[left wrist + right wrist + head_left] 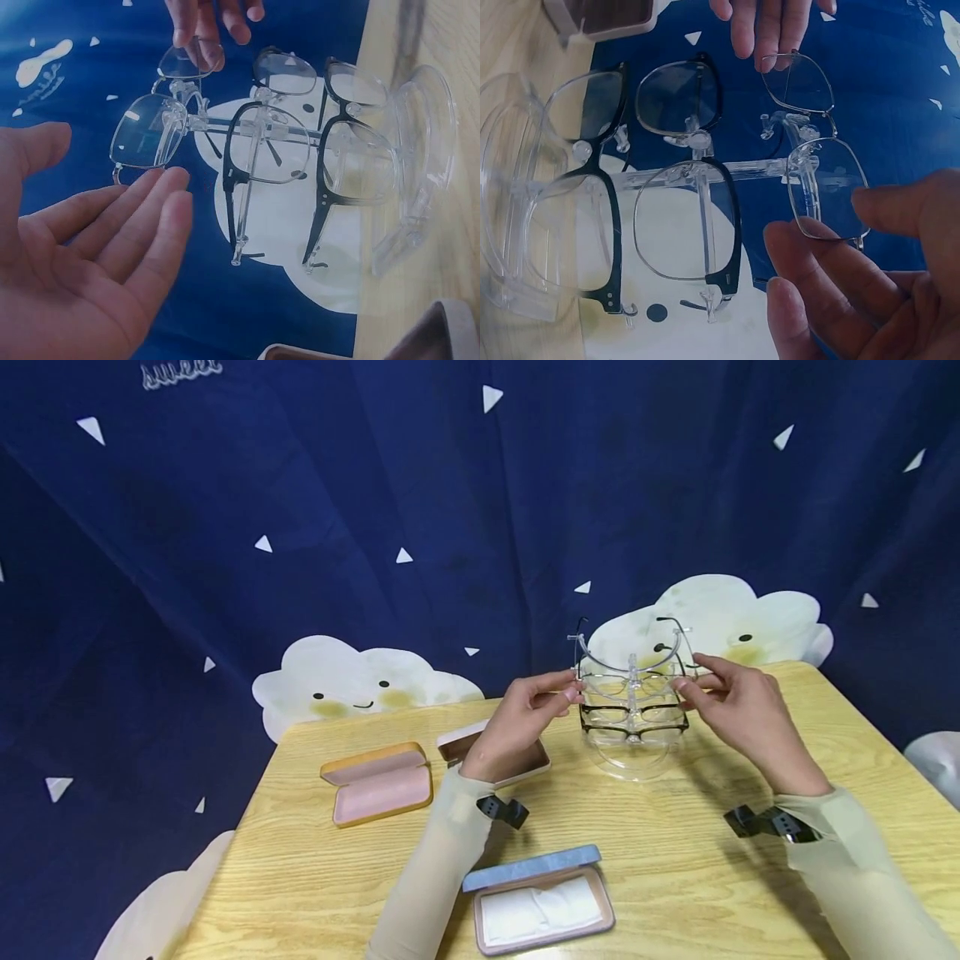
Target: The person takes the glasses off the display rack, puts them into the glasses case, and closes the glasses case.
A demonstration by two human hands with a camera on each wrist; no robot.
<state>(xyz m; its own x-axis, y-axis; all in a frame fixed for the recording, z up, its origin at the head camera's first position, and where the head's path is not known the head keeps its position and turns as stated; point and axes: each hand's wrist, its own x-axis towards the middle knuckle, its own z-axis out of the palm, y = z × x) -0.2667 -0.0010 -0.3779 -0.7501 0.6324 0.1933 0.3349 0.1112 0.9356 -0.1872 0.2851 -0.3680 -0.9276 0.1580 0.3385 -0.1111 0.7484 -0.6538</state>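
Note:
A clear acrylic eyeglasses stand holds several pairs of glasses in tiers. Uppermost are thin metal-rimmed glasses, resting on the stand's upper support. Below them hang half-rim glasses with dark brows and dark-framed glasses. My left hand is at the left side of the metal-rimmed pair, its fingertips at the lens's outer edge and its thumb well apart. At the other side, my right hand has its thumb at the lens rim and relaxed fingers overlapping the lens, with a gap between thumb and fingers.
An orange glasses case lies open on the wooden table at left. Behind my left forearm is an open white case with a dark lining. A blue case with white cloth stands open in front. A dark blue curtain hangs behind.

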